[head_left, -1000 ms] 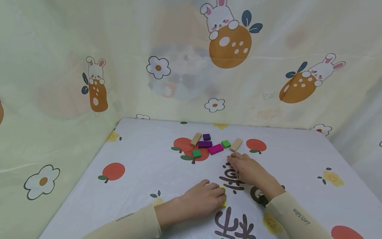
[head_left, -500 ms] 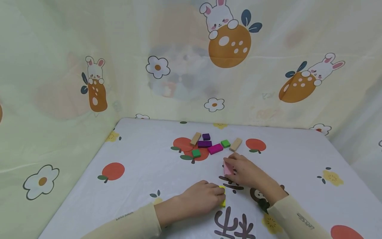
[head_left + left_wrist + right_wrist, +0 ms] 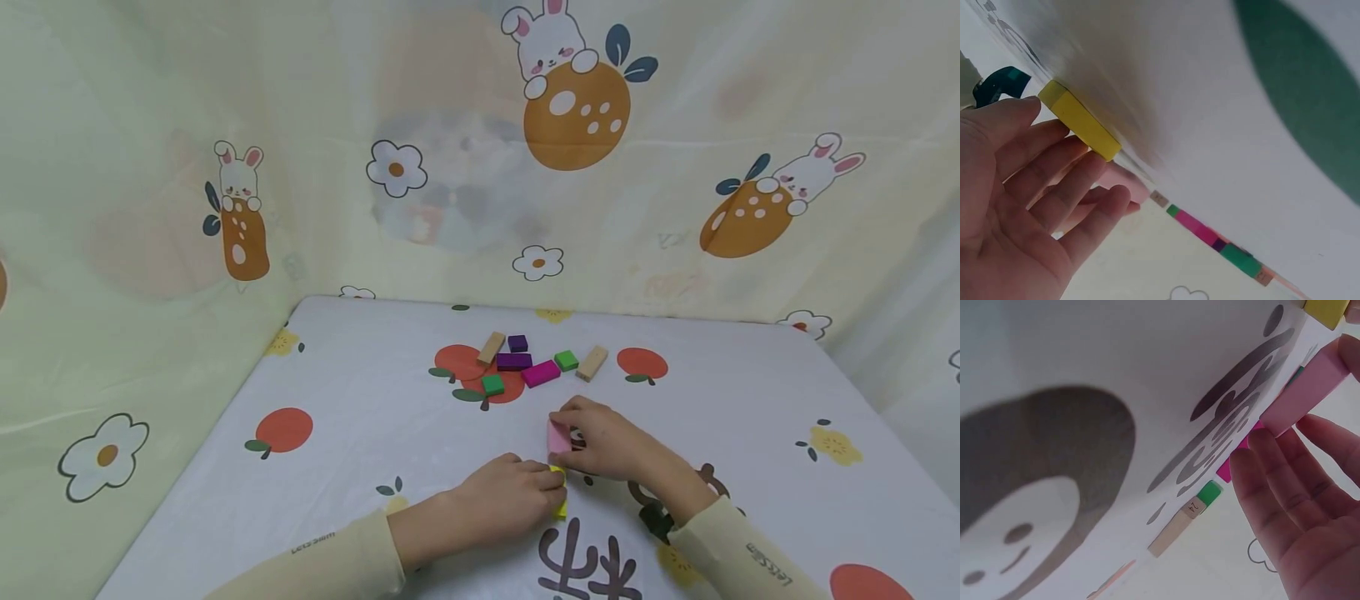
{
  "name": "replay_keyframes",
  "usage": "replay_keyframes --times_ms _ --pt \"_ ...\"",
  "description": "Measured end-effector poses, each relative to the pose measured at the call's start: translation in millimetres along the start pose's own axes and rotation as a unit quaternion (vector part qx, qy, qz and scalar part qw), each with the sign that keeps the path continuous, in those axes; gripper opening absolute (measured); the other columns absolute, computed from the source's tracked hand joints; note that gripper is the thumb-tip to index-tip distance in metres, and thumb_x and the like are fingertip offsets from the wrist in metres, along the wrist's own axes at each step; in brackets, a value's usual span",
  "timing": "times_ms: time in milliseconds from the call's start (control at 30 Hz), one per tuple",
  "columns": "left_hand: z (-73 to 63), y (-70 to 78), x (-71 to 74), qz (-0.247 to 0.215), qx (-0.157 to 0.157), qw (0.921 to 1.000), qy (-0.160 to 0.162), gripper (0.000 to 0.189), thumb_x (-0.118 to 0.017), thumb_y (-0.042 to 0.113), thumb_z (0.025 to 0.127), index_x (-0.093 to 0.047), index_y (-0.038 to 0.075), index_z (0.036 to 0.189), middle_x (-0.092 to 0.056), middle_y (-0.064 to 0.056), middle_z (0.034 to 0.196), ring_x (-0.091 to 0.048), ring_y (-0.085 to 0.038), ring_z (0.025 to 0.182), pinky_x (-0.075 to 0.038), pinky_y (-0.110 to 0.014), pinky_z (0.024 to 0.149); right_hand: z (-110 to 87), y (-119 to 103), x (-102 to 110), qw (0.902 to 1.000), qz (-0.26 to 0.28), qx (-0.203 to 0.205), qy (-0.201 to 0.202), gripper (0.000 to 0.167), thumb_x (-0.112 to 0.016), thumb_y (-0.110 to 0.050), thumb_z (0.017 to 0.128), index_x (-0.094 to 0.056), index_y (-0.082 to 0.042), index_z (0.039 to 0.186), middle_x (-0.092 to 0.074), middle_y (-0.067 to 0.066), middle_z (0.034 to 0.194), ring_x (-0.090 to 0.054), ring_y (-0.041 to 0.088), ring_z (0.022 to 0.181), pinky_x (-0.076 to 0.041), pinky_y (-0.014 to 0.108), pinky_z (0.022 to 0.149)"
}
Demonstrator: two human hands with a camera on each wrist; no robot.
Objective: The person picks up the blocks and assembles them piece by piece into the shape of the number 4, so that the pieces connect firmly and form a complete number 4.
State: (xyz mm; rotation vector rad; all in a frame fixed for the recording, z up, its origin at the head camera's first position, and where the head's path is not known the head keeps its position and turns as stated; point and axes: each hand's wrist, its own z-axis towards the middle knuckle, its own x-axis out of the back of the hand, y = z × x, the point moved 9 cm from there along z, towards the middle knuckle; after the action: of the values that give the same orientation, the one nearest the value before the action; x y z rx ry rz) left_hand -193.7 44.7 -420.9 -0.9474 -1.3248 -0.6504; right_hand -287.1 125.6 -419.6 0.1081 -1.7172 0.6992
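Observation:
My left hand [image 3: 513,497] steadies a yellow block [image 3: 1082,122] on the printed cloth, thumb at one end and fingertips along its side. Most of that block is covered by the hand in the head view. Just beyond it, my right hand [image 3: 609,439] pinches a pink block [image 3: 557,439] between thumb and fingers. In the right wrist view the pink block [image 3: 1307,390] slants close to the end of the yellow block [image 3: 1329,312]. The two hands nearly meet, with the right one slightly farther out.
Farther back lie several loose blocks: a magenta block [image 3: 541,374], a long purple block [image 3: 513,362], a small purple block [image 3: 517,343], green blocks [image 3: 492,384] and plain wooden blocks [image 3: 592,364]. A patterned curtain [image 3: 450,225] stands behind the table's far edge.
My right hand has come back from near the wooden block, bringing the pink block toward the yellow one. The left hand has stayed in place on the yellow block.

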Motion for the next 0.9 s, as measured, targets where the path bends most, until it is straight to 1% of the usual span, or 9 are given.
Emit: replay_keyframes --times_ms 233,400,667,900 --pt "0.0 -0.3 0.3 0.006 0.001 1.0000 0.003 0.030 -0.061 0.032 0.105 -0.069 0.030 0.133 -0.066 0.015 0.138 -0.062 -0.004 0.127 -0.056 -0.025 0.092 0.0 -2.2 -1.1 1.0000 0.001 -0.003 -0.006 0.058 -0.086 -0.033 0.084 -0.069 -0.006 0.133 -0.066 0.006 0.122 -0.062 0.020 0.107 -0.057 0.041 0.093" --pt "0.9 0.2 -2.4 0.009 -0.001 1.0000 0.001 0.029 -0.060 0.031 0.105 -0.069 0.029 0.133 -0.066 0.014 0.138 -0.063 -0.005 0.126 -0.056 -0.025 0.092 0.2 -3.5 -1.4 1.0000 0.004 0.005 -0.005 0.057 -0.086 -0.034 0.084 -0.070 -0.005 0.131 -0.066 0.005 0.119 -0.061 0.019 0.105 -0.056 0.041 0.092" --pt "2.4 0.6 -3.1 -0.004 -0.002 0.9999 -0.013 0.032 -0.061 0.033 0.105 -0.068 0.028 0.136 -0.065 0.013 0.140 -0.062 -0.006 0.129 -0.056 -0.025 0.093 -0.3 -4.9 -2.5 0.9996 0.002 0.028 -0.002 0.054 -0.085 -0.037 0.085 -0.073 -0.006 0.128 -0.067 0.002 0.115 -0.062 0.018 0.104 -0.056 0.040 0.091" --pt "2.9 0.1 -2.5 -0.006 0.000 0.9999 -0.012 0.033 -0.062 0.033 0.104 -0.069 0.029 0.136 -0.066 0.014 0.139 -0.061 -0.006 0.130 -0.055 -0.025 0.094 -1.3 -8.7 -1.2 0.9987 -0.009 0.049 0.000 0.048 -0.084 -0.034 0.087 -0.075 -0.006 0.124 -0.068 0.003 0.113 -0.063 0.019 0.103 -0.056 0.042 0.091"
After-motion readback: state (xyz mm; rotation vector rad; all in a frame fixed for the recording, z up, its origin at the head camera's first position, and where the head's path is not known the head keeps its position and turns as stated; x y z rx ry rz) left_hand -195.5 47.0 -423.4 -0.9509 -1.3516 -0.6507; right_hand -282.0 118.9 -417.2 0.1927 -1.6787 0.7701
